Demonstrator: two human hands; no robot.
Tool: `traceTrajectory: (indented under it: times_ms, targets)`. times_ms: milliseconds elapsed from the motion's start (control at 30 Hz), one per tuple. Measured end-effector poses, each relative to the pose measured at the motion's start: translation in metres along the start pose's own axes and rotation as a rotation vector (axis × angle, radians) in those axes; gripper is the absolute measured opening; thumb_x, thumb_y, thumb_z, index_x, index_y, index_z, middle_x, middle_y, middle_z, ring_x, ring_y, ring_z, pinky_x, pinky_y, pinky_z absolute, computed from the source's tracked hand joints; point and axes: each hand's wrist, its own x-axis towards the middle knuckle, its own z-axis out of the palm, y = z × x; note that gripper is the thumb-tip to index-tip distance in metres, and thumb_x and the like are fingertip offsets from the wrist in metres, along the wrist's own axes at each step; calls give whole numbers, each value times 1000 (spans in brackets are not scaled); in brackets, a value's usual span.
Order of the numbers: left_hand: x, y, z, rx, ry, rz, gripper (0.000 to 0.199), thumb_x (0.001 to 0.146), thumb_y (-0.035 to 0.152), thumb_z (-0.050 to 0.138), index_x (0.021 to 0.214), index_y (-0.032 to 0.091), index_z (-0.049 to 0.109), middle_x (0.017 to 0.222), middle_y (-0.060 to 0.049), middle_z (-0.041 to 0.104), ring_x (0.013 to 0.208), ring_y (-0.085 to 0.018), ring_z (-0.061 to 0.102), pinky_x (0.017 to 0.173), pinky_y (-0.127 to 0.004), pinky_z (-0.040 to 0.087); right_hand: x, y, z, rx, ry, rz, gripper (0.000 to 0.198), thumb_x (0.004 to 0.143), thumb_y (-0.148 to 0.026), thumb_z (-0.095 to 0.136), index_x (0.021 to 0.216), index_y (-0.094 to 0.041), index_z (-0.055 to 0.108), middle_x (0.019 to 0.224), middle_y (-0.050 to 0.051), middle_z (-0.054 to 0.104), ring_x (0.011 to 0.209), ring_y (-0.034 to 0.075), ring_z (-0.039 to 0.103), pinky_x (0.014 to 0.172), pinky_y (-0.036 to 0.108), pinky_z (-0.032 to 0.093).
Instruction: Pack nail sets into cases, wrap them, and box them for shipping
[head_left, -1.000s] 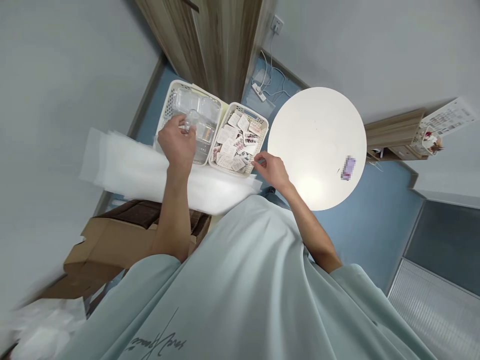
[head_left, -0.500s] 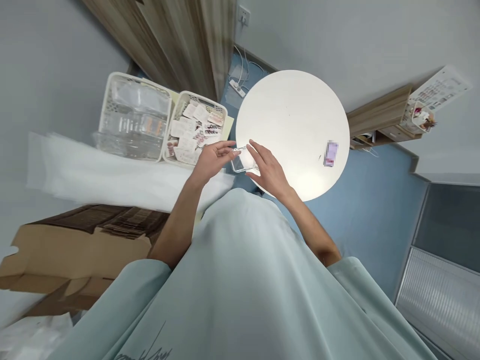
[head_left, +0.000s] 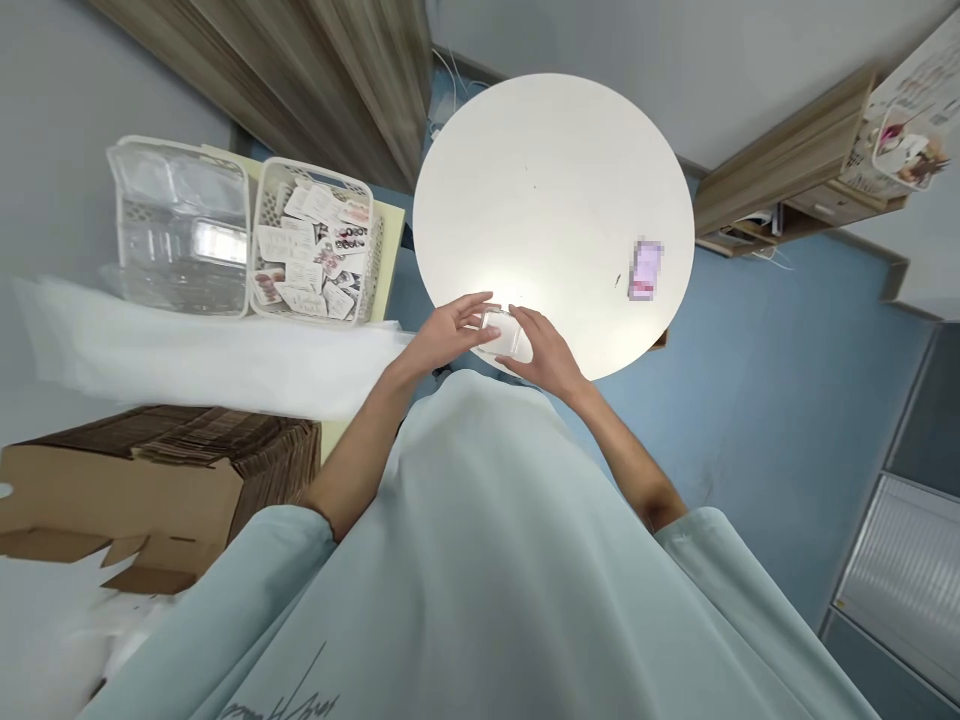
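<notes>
A small clear plastic box (head_left: 505, 336) is held between my two hands, over the near edge of the white round table (head_left: 555, 180). My left hand (head_left: 450, 332) grips its left end, with the thumb across the near side and the fingers along the far side. Around its right end curves my right hand (head_left: 546, 348), fingers at the far corner and thumb at the near one. The table shows through the clear walls. Whether the box rests on the table or hangs just above it, I cannot tell.
A basket (head_left: 259, 235) of small printed cards stands left, beside another basket (head_left: 120, 225) of clear plastic boxes. White sheeting (head_left: 225, 365) and brown cardboard boxes (head_left: 127, 500) lie nearer. A blurred purple item (head_left: 646, 268) lies on the table. A wooden cabinet (head_left: 787, 160) stands right.
My view has shifted, so the baskets sit farther left and the table higher. Both hands have brought the clear box rightward, from the table's left edge to its near edge.
</notes>
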Motion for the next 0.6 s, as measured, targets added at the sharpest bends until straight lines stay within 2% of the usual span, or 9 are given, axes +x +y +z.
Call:
traceTrajectory:
  times_ms: [67, 133, 333, 467, 600]
  targets:
    - [-3, 1, 14, -26, -45, 23, 102, 76, 57, 101, 166, 32, 62, 167, -16, 64, 137, -38, 73, 108, -52, 67, -8, 8, -4, 158, 30, 67, 89, 99, -50, 85, 177, -32, 46, 168, 15, 62, 153, 35, 63, 122, 57, 62]
    - [-5, 1, 27, -45, -50, 23, 105, 73, 53, 103, 167, 34, 60, 173, -15, 59, 139, -39, 72, 108, -53, 68, -14, 12, -10, 306, 24, 129, 91, 96, -52, 87, 176, -33, 48, 164, 14, 66, 146, 34, 68, 115, 52, 65]
    - [-1, -3, 52, -62, -10, -7, 98, 69, 54, 106, 157, 29, 72, 164, -15, 68, 143, -41, 70, 117, -56, 63, -30, 21, -23, 468, 4, 207, 80, 90, -53, 92, 164, -37, 65, 159, 10, 71, 141, 33, 72, 111, 50, 66]
    - [1, -4, 58, -47, -17, 3, 100, 62, 61, 109, 150, 26, 77, 159, -15, 72, 143, -42, 70, 122, -59, 60, -38, 28, -23, 506, -4, 203, 76, 88, -52, 93, 159, -36, 70, 156, 9, 72, 137, 32, 74, 110, 49, 66]
    - [-2, -5, 59, -42, -20, 21, 101, 61, 66, 108, 148, 24, 79, 155, -16, 75, 142, -42, 71, 125, -59, 57, -42, 33, -19, 586, -13, 186, 75, 87, -55, 94, 156, -36, 73, 155, 9, 72, 136, 32, 74, 110, 50, 66]
